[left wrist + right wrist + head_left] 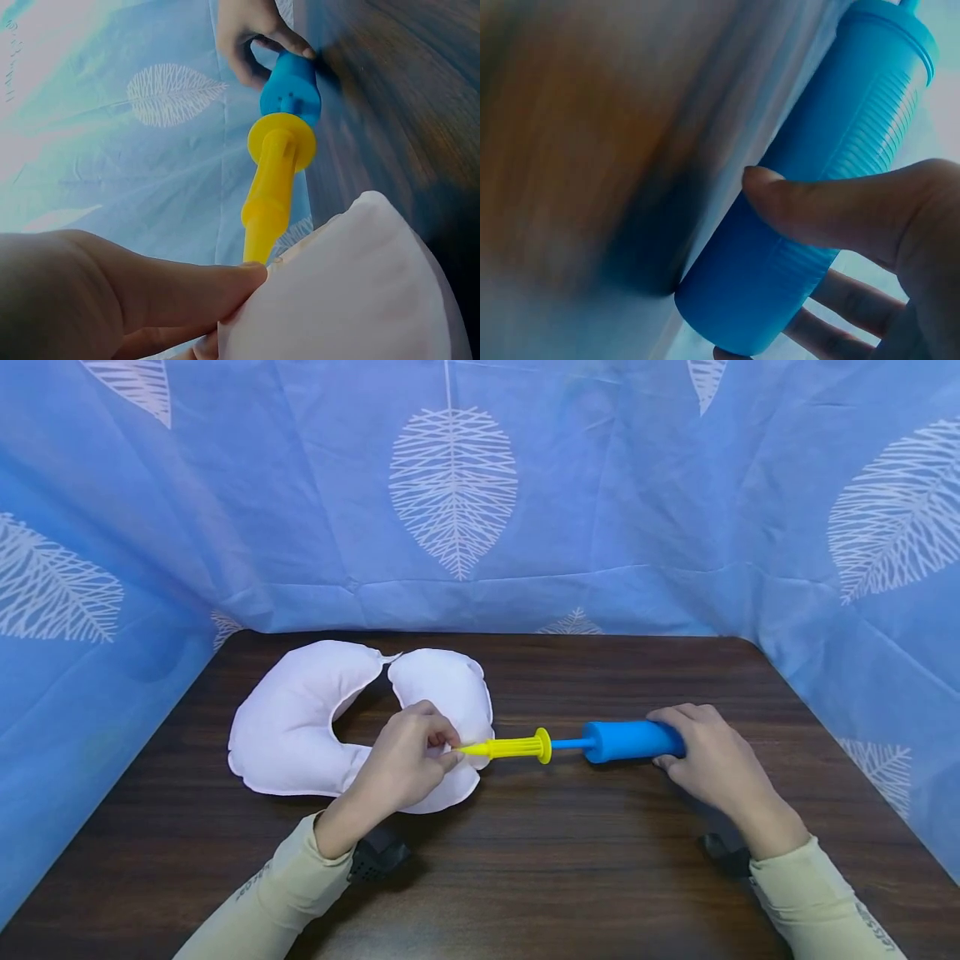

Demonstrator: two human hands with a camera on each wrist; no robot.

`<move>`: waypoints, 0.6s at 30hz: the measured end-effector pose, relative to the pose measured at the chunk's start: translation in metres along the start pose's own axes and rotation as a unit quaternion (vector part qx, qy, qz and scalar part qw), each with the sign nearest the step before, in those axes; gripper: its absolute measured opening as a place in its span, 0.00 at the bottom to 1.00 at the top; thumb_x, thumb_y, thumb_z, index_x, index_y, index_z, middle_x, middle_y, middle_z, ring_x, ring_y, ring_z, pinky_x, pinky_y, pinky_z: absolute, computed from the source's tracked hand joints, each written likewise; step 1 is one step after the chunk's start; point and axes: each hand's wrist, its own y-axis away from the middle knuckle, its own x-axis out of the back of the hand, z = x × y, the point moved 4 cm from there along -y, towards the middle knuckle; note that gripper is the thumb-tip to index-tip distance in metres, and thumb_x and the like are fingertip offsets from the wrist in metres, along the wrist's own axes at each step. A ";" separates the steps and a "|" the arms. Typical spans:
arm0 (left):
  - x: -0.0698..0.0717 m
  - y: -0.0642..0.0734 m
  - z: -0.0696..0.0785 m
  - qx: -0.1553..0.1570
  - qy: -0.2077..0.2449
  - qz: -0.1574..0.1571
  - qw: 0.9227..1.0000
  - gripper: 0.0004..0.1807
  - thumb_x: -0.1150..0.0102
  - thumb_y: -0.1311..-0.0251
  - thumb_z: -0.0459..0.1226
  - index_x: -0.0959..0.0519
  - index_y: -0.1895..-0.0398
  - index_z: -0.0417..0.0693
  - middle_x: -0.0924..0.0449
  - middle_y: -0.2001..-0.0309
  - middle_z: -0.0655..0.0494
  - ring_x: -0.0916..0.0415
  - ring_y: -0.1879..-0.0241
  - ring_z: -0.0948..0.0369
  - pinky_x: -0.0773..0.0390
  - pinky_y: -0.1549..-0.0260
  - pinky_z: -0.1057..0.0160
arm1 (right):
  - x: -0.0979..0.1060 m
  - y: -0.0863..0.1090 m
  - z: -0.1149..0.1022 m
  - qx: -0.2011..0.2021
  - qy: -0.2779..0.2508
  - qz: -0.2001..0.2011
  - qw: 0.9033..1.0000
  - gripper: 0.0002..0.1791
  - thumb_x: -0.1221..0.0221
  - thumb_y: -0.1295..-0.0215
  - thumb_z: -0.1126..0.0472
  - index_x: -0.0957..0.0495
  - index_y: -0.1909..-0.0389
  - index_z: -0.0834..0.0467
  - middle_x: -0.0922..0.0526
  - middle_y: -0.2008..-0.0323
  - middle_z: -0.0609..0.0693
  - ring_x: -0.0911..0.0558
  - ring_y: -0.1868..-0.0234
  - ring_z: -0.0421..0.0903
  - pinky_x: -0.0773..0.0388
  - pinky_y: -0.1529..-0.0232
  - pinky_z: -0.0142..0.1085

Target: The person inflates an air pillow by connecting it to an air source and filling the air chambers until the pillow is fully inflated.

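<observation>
A white U-shaped inflatable neck pillow (288,727) lies puffed up on the dark table, its right arm under my left hand (408,753). That hand's thumb and fingers pinch the pillow's edge (352,292) where the tip of a yellow nozzle (271,180) meets it; the tip and whatever it enters are hidden behind the thumb. The nozzle belongs to a hand pump with a flange and a thin blue rod (570,744) showing. My right hand (708,756) grips the far end of its blue barrel (802,172), thumb on one side, fingers round the other.
The dark wood-grain table (570,877) runs under both arms. A blue curtain (600,485) with white leaf prints stands round its back and sides. A black wrist camera (378,853) sits under each sleeve cuff. A short white strap (391,657) joins the pillow's two ends.
</observation>
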 end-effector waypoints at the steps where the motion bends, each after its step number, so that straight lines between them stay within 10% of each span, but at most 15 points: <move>1: 0.000 0.001 0.000 0.000 -0.001 0.002 1.000 0.04 0.24 0.43 0.27 0.10 0.68 0.43 0.18 0.66 0.53 0.25 0.66 0.60 0.20 0.60 0.61 | -0.001 -0.002 -0.010 0.011 0.000 0.001 1.000 0.32 0.23 0.41 0.65 0.19 0.35 0.60 0.18 0.38 0.67 0.24 0.36 0.71 0.23 0.46 0.72; 9: 0.001 0.002 0.002 -0.011 -0.003 0.007 1.000 0.04 0.24 0.43 0.27 0.10 0.69 0.43 0.18 0.65 0.53 0.25 0.65 0.60 0.20 0.59 0.60 | -0.005 -0.004 -0.046 0.034 0.001 0.002 0.999 0.32 0.21 0.42 0.60 0.16 0.36 0.55 0.14 0.39 0.61 0.20 0.40 0.64 0.18 0.49 0.68; 18: 0.004 0.002 0.002 -0.013 -0.001 0.000 1.000 0.03 0.24 0.43 0.28 0.10 0.68 0.43 0.18 0.65 0.54 0.25 0.65 0.60 0.20 0.59 0.61 | 0.004 0.002 0.007 -0.026 -0.009 -0.021 0.999 0.30 0.24 0.40 0.62 0.18 0.36 0.57 0.19 0.36 0.68 0.26 0.36 0.72 0.24 0.51 0.73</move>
